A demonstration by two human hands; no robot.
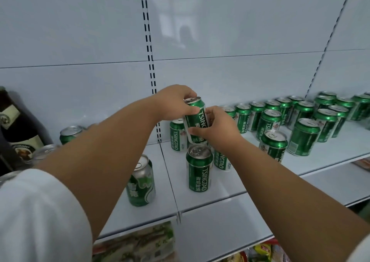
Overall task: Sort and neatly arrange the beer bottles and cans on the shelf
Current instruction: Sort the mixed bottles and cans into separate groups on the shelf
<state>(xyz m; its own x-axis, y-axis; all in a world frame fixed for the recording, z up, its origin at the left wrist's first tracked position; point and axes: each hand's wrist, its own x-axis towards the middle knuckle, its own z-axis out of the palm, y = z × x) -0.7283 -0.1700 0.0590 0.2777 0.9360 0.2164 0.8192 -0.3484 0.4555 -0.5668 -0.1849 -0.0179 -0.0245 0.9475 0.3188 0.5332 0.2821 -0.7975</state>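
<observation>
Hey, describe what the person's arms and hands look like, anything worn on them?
Both forearms are bare. The left arm has a white sleeve pushed up near the elbow. The left hand and right hand show no gloves, rings or watch.

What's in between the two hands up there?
In the head view, a green Tsingtao can sits between them. The left hand grips its top and the right hand holds its side, above other cans on the shelf.

Green cans [197, 119] with white lettering, silver tops; pale blue-white shelf [220, 217]; dark brown bottle [18, 129]
</observation>
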